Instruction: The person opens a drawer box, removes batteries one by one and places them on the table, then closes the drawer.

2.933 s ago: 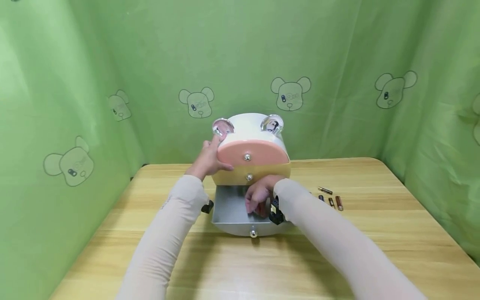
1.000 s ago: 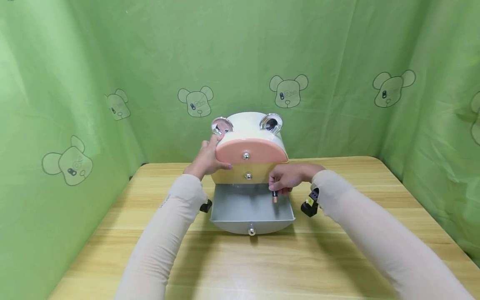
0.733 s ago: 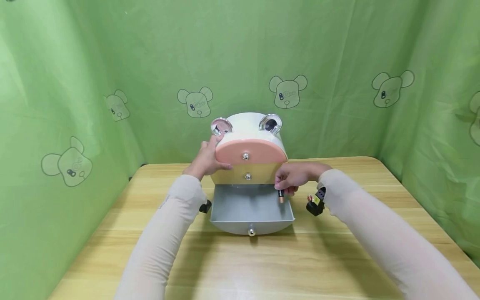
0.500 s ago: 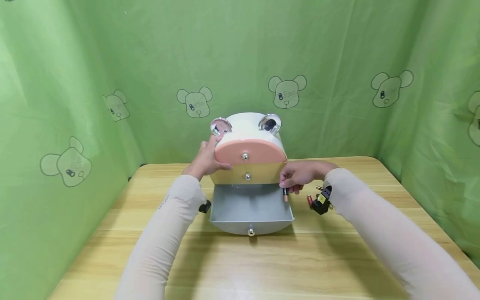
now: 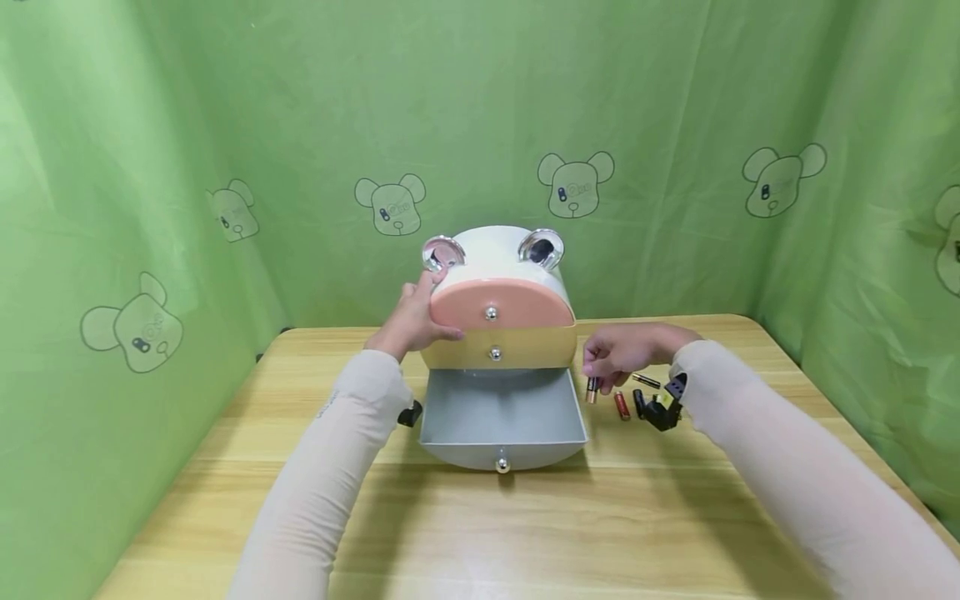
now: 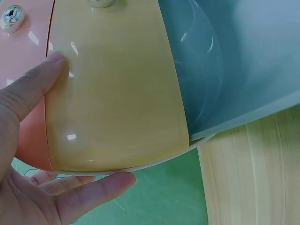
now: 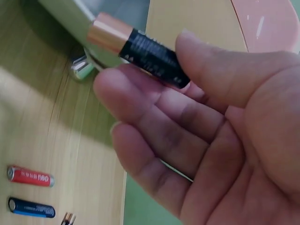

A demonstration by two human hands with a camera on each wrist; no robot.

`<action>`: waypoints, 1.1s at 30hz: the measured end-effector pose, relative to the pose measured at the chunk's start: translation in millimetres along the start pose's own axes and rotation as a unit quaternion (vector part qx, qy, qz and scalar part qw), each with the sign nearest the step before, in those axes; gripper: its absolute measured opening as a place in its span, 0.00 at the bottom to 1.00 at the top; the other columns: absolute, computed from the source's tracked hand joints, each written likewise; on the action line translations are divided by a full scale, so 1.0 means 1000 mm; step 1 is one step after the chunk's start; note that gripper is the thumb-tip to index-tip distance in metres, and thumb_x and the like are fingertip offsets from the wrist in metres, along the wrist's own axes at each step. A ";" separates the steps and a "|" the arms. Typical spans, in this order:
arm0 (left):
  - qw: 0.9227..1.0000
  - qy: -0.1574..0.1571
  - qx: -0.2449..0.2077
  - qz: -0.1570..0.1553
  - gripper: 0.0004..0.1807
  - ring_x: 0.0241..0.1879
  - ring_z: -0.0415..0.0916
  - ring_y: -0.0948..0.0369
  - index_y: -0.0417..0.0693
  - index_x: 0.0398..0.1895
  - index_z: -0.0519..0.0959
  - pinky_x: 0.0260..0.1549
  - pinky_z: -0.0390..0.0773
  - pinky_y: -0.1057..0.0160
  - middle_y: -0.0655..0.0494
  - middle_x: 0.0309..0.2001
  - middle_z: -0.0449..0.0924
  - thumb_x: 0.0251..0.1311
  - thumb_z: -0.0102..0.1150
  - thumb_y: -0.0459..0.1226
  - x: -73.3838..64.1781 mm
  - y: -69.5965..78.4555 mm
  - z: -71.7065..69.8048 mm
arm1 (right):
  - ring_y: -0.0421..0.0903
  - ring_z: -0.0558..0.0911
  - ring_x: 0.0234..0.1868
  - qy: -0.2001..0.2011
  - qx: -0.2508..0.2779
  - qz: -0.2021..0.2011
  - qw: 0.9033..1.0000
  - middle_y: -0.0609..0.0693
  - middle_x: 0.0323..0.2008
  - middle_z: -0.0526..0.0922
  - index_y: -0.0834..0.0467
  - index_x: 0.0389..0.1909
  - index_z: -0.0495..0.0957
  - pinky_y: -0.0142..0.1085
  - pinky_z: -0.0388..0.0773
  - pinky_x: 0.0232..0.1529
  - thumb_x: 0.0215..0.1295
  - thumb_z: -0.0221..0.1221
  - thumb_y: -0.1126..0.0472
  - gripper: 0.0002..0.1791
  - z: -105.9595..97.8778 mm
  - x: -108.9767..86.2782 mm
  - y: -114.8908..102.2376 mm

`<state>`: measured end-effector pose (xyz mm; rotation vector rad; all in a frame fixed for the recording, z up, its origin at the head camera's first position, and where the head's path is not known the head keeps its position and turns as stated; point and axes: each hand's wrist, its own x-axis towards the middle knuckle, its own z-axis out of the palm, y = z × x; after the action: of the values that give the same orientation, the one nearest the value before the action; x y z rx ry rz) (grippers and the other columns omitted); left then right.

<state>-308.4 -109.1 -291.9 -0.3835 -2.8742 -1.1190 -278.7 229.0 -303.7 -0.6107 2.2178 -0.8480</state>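
A small drawer cabinet with a white top and silver ears stands on the table, its pink and yellow drawers closed. The grey bottom drawer is pulled out. My left hand holds the cabinet's left side; in the left wrist view the thumb lies on the front and the fingers are at the side. Just right of the open drawer, my right hand pinches a black and copper battery between thumb and fingers, the copper end pointing down in the head view.
On the table right of the drawer lie a red battery, a dark blue battery and a black and gold one. The right wrist camera hides part of the table there. A green curtain surrounds the table.
My right hand has come out of the bottom drawer with the black and copper battery and moved right, past the drawer's side. The left hand stays in place.
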 end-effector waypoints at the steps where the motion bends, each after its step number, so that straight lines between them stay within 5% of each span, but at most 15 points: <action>1: 1.000 -0.001 0.000 0.000 0.53 0.44 0.72 0.49 0.55 0.66 0.57 0.44 0.80 0.50 0.43 0.53 0.61 0.37 0.80 0.38 0.000 0.000 0.000 | 0.48 0.83 0.33 0.002 0.004 0.000 1.000 0.55 0.33 0.82 0.65 0.35 0.71 0.38 0.82 0.38 0.72 0.52 0.66 0.06 0.000 -0.001 0.002; 8: 1.000 -0.001 -0.008 0.001 0.53 0.45 0.71 0.49 0.55 0.67 0.57 0.44 0.80 0.50 0.42 0.53 0.61 0.37 0.80 0.37 0.000 0.000 -0.001 | 0.57 0.84 0.35 0.046 0.027 0.012 0.999 0.57 0.31 0.81 0.65 0.38 0.67 0.40 0.83 0.38 0.68 0.57 0.67 0.08 -0.004 -0.007 0.018; 19: 1.000 -0.004 -0.012 -0.001 0.53 0.44 0.72 0.49 0.56 0.67 0.57 0.44 0.80 0.51 0.43 0.53 0.61 0.37 0.80 0.37 -0.001 0.000 0.000 | 0.48 0.82 0.27 0.096 0.035 0.033 0.994 0.57 0.27 0.79 0.67 0.41 0.69 0.34 0.78 0.26 0.72 0.52 0.66 0.07 -0.009 -0.016 0.055; 33: 1.000 -0.002 -0.011 0.001 0.52 0.45 0.72 0.49 0.56 0.67 0.57 0.44 0.80 0.51 0.43 0.53 0.61 0.38 0.80 0.37 -0.001 0.000 0.000 | 0.52 0.82 0.26 0.149 0.000 0.037 0.988 0.56 0.25 0.81 0.67 0.38 0.72 0.34 0.75 0.23 0.71 0.54 0.65 0.07 -0.003 -0.025 0.092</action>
<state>-307.1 -109.6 -292.4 -0.3901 -2.8653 -1.1524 -280.4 307.6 -357.0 -0.4188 2.4896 -0.9523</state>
